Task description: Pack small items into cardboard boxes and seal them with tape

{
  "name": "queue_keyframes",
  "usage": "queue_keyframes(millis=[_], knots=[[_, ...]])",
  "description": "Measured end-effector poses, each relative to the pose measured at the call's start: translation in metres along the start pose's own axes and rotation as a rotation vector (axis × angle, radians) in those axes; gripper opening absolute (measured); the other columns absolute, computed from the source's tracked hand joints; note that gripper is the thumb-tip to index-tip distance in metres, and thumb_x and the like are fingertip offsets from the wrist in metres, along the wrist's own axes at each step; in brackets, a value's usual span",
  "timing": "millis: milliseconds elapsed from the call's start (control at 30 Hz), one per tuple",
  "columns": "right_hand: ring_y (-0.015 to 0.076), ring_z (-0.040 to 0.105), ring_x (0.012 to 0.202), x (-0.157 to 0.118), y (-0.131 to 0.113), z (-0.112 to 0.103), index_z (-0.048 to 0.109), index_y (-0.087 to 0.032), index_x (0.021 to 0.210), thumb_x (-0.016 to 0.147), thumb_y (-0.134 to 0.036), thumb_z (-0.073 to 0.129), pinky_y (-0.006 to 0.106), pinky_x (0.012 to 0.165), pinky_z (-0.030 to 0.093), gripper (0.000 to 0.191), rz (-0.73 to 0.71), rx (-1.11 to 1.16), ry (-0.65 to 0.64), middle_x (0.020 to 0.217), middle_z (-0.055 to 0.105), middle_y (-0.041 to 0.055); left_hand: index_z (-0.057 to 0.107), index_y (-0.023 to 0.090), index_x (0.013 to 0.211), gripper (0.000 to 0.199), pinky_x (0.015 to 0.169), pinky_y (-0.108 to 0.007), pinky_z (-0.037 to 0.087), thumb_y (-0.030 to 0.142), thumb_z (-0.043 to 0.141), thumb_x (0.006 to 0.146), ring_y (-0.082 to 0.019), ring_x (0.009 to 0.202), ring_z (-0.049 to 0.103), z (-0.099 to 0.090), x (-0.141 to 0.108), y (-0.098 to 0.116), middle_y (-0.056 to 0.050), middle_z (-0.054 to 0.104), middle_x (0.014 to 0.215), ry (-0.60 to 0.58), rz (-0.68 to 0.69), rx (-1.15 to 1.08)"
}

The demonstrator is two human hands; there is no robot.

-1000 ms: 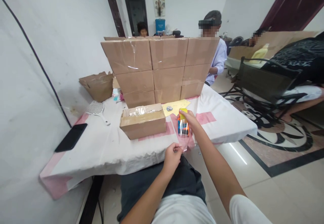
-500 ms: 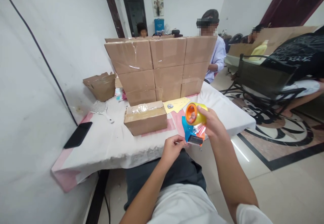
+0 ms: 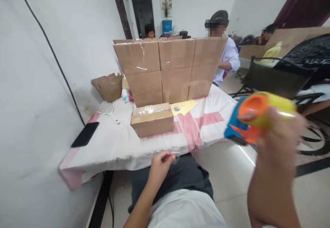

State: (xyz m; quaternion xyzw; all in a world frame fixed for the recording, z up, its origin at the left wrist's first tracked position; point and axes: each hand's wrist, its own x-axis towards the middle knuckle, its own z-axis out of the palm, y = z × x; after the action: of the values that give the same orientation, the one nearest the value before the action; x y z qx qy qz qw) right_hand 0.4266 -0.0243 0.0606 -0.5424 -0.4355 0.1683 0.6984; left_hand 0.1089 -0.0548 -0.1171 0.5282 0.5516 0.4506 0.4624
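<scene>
At the right, my right hand [image 3: 279, 128] is wrapped round a tape dispenser [image 3: 251, 118] with a blue and orange body and a yellow roll; both are blurred. My left hand [image 3: 163, 161] is pinched over my lap at the table's front edge. A thin clear strip, apparently tape [image 3: 176, 153], shows at its fingertips. Beyond my left hand, a small cardboard box [image 3: 152, 123] lies on the table, with shiny clear tape along its top. Behind it stands a stack of taped cardboard boxes [image 3: 175, 70].
On the cloth-covered table [image 3: 110, 156] are a black phone [image 3: 85, 134], a white slotted skimmer [image 3: 107, 108], a torn brown carton [image 3: 108, 87] and a yellow sheet [image 3: 185, 107] bearing a small round object. A person [image 3: 227, 54] is behind the stack; others are farther back.
My right hand has swung right and nearer the camera with the dispenser, away from my left hand. My left hand has shifted left and slightly down. The view has turned a little.
</scene>
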Motion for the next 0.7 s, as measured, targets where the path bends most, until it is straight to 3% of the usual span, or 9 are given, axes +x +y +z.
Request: queue_keyframes(millis=[100, 167, 233, 300, 433, 567, 633, 667, 700], knots=[[0.0209, 0.068, 0.063, 0.026, 0.053, 0.077, 0.065, -0.022, 0.091, 0.078, -0.056, 0.073, 0.038, 0.065, 0.058, 0.037, 0.013, 0.141, -0.262, 0.073, 0.071, 0.0072, 0.076, 0.015, 0.089, 0.038, 0.038, -0.020, 0.029, 0.049, 0.075, 0.071, -0.009, 0.044, 0.041, -0.005, 0.003, 0.020, -0.003, 0.069, 0.068, 0.056, -0.090, -0.146], [0.0198, 0.067, 0.063, 0.039, 0.096, 0.120, 0.063, -0.020, 0.082, 0.074, -0.057, 0.075, 0.033, 0.061, 0.057, 0.040, 0.097, 0.131, -0.303, 0.073, 0.073, 0.0082, 0.073, 0.014, 0.106, 0.052, 0.035, -0.019, 0.024, 0.050, 0.077, 0.069, -0.006, 0.039, 0.035, -0.009, 0.008, 0.031, -0.002, 0.070, 0.070, 0.076, -0.113, -0.216], [0.0199, 0.067, 0.064, 0.049, 0.134, 0.148, 0.064, -0.019, 0.078, 0.073, -0.058, 0.074, 0.031, 0.057, 0.055, 0.041, 0.224, 0.122, -0.301, 0.075, 0.074, 0.0100, 0.066, 0.015, 0.123, 0.066, 0.034, -0.017, 0.022, 0.050, 0.079, 0.068, -0.004, 0.038, 0.032, -0.015, 0.013, 0.037, -0.001, 0.069, 0.068, 0.080, -0.111, -0.257], [0.0194, 0.066, 0.062, 0.054, 0.163, 0.161, 0.065, -0.018, 0.076, 0.074, -0.055, 0.074, 0.029, 0.052, 0.053, 0.039, 0.289, 0.103, -0.307, 0.076, 0.075, 0.0112, 0.062, 0.016, 0.130, 0.073, 0.034, -0.017, 0.021, 0.050, 0.080, 0.069, -0.004, 0.037, 0.031, -0.021, 0.018, 0.038, 0.001, 0.068, 0.066, 0.089, -0.109, -0.282], [0.0207, 0.067, 0.060, 0.061, 0.190, 0.156, 0.068, -0.016, 0.081, 0.073, -0.049, 0.079, 0.029, 0.050, 0.053, 0.035, 0.379, 0.096, -0.281, 0.073, 0.075, 0.0097, 0.062, 0.014, 0.126, 0.073, 0.034, -0.016, 0.023, 0.050, 0.082, 0.066, -0.004, 0.039, 0.034, -0.030, 0.026, 0.032, 0.002, 0.066, 0.063, 0.131, -0.092, -0.303], [0.0213, 0.069, 0.070, 0.060, 0.189, 0.121, 0.070, -0.016, 0.079, 0.070, -0.049, 0.082, 0.030, 0.060, 0.057, 0.036, 0.365, 0.032, -0.128, 0.075, 0.074, 0.0067, 0.057, 0.015, 0.130, 0.074, 0.034, -0.015, 0.024, 0.047, 0.082, 0.068, -0.004, 0.039, 0.034, -0.039, 0.027, 0.031, 0.003, 0.067, 0.066, 0.169, -0.098, -0.306], [0.0201, 0.069, 0.075, 0.040, 0.178, 0.103, 0.072, -0.017, 0.083, 0.068, -0.050, 0.083, 0.027, 0.062, 0.055, 0.038, 0.292, 0.008, -0.087, 0.079, 0.074, 0.0063, 0.054, 0.015, 0.132, 0.074, 0.035, -0.015, 0.025, 0.045, 0.081, 0.070, -0.004, 0.039, 0.036, -0.041, 0.026, 0.033, 0.002, 0.069, 0.069, 0.181, -0.113, -0.304], [0.0193, 0.069, 0.075, 0.023, 0.170, 0.096, 0.073, -0.018, 0.085, 0.068, -0.052, 0.083, 0.026, 0.060, 0.053, 0.040, 0.287, 0.024, -0.122, 0.080, 0.074, 0.0063, 0.053, 0.016, 0.133, 0.074, 0.035, -0.015, 0.026, 0.045, 0.081, 0.070, -0.004, 0.040, 0.037, -0.042, 0.025, 0.034, 0.002, 0.069, 0.070, 0.185, -0.117, -0.303], [0.0183, 0.067, 0.072, 0.001, 0.161, 0.092, 0.073, -0.018, 0.084, 0.069, -0.056, 0.082, 0.025, 0.057, 0.051, 0.041, 0.328, 0.055, -0.237, 0.079, 0.073, 0.0066, 0.052, 0.016, 0.133, 0.074, 0.036, -0.015, 0.026, 0.045, 0.080, 0.071, -0.004, 0.040, 0.038, -0.041, 0.024, 0.035, 0.001, 0.070, 0.071, 0.185, -0.117, -0.304]])
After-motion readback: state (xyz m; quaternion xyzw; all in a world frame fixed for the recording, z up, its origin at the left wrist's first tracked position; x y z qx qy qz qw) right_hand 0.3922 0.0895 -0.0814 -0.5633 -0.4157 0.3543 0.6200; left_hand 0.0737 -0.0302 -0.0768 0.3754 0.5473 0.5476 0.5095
